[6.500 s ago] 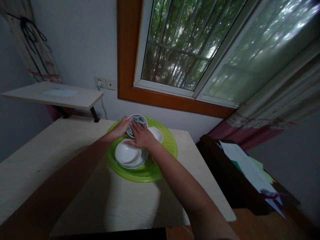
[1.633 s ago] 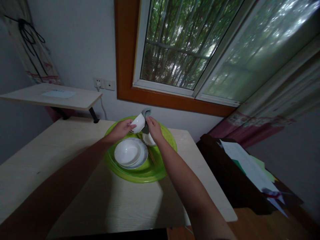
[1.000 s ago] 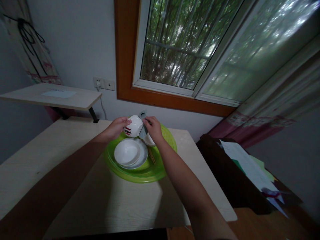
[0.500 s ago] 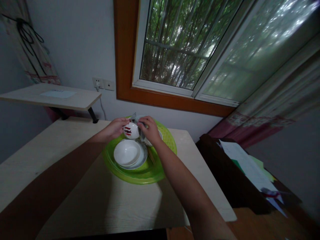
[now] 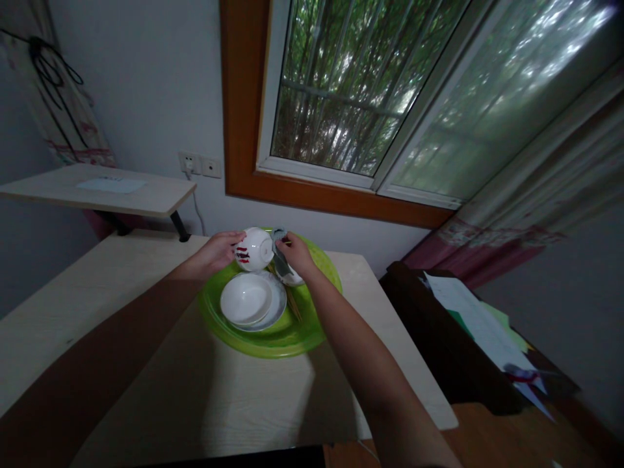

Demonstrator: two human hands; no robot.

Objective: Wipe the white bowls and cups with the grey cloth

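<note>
My left hand (image 5: 219, 251) grips the rim of a white bowl (image 5: 254, 249) with red and dark marks, tilted so its underside faces right. A grey cloth (image 5: 279, 259) hangs from my right hand (image 5: 295, 252), whose fingers are closed on it beside the bowl's foot. Both hands are above a round green tray (image 5: 273, 351). On the tray, a white bowl (image 5: 246, 298) rests on a plate (image 5: 279, 305) at the front left. Wooden chopsticks (image 5: 294, 305) lie to their right. Another bowl (image 5: 292, 279) is partly hidden behind the cloth and my right hand.
The tray stands on a pale wooden table (image 5: 263, 403). At the left is a raised shelf (image 5: 97, 195) with a paper sheet on it. A window (image 5: 351, 91) is ahead. Papers (image 5: 478, 318) lie on dark furniture (image 5: 414, 325) at the right.
The held bowl has turned, showing more of its underside and foot. My right hand has drawn the cloth off the bowl's top edge and slightly to the right.
</note>
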